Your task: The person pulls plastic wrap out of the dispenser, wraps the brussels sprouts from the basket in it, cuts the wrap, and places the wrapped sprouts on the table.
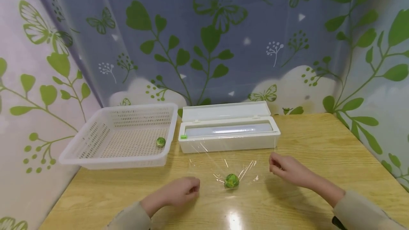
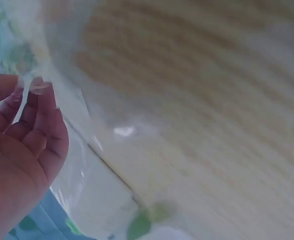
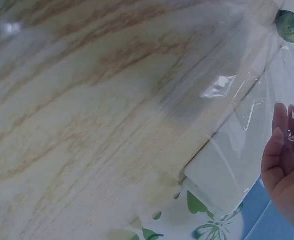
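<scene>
A sheet of clear cling film point(image 1: 207, 162) runs forward from a white dispenser box point(image 1: 228, 143), whose lid is raised and whose film roll point(image 1: 228, 129) shows inside. One green Brussels sprout point(image 1: 231, 181) sits at the film's near part, with creases fanning out around it. My left hand point(image 1: 182, 191) pinches the film at the left of the sprout. On the other side, my right hand point(image 1: 290, 169) pinches it between thumb and fingers. The wrist views show film gathered at the fingertips of the left hand point(image 2: 29, 140) and the right hand point(image 3: 292, 160).
To the left of the box stands a white perforated basket point(image 1: 118, 161) holding another Brussels sprout point(image 1: 161, 142). A green slider point(image 1: 183, 136) sits at the box's left front edge. Behind the wooden table point(image 1: 319, 141) hangs a leaf-patterned curtain point(image 1: 179, 27).
</scene>
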A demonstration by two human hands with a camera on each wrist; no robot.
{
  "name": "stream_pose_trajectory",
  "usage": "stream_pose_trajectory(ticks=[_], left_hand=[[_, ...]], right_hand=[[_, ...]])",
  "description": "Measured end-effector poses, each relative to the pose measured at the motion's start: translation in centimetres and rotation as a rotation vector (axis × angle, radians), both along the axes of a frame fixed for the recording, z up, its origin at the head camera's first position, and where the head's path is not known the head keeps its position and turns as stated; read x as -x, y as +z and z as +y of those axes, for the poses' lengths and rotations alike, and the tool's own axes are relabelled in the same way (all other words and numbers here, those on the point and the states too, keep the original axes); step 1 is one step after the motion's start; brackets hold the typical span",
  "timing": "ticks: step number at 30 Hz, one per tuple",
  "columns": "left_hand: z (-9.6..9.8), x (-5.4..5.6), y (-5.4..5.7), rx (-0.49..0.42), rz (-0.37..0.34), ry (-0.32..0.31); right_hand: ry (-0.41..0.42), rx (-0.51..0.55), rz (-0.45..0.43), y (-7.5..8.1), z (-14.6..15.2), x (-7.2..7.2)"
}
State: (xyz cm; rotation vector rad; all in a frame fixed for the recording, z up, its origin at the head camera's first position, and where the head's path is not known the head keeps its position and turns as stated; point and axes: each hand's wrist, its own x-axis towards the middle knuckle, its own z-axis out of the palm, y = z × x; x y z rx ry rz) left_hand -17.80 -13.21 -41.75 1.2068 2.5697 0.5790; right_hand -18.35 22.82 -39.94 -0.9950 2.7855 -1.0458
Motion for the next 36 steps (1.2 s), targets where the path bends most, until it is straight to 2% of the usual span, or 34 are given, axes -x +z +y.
stream_pose_trajectory(ticks=[3,8,11,16,19,25,31,36], left_hand=[[-0.4,1.0,0.1,-0.08,-0.085,0.077],[-0.6,2.4,-0.1,-0.215,-0.165,0.185],[-0.5,3.3,-0.1,-0.3,-0.208,0.227],[-0.2,4.4,-0.5,-0.393,-0.261,0.307],[-0.1,4.7,-1.1,-0.407,-0.288,0.34],[-0.4,4.6,-2.2,-0.418,-0.41,0.357],[-1.0,4.2,-2.1,-0.397,-0.419,0.355],[-1.2,4.7,-1.8,-0.394,-0.458,0.41]], right_hand=[[-0.014,0.007,-0.045,-0.2,0.1,0.3],[-0.032,0.027,-0.105,-0.5,0.4,1.2],[-0.036,0.03,-0.118,-0.6,0.6,1.9],[0.015,0.105,-0.175,-1.0,0.7,2.5],[0.049,0.136,-0.219,-1.1,0.9,2.7],[0.07,0.037,-0.191,-2.2,1.3,2.8],[0.131,-0.014,-0.215,-2.7,1.2,3.3],[0.137,-0.002,-0.222,-2.3,1.5,3.6]])
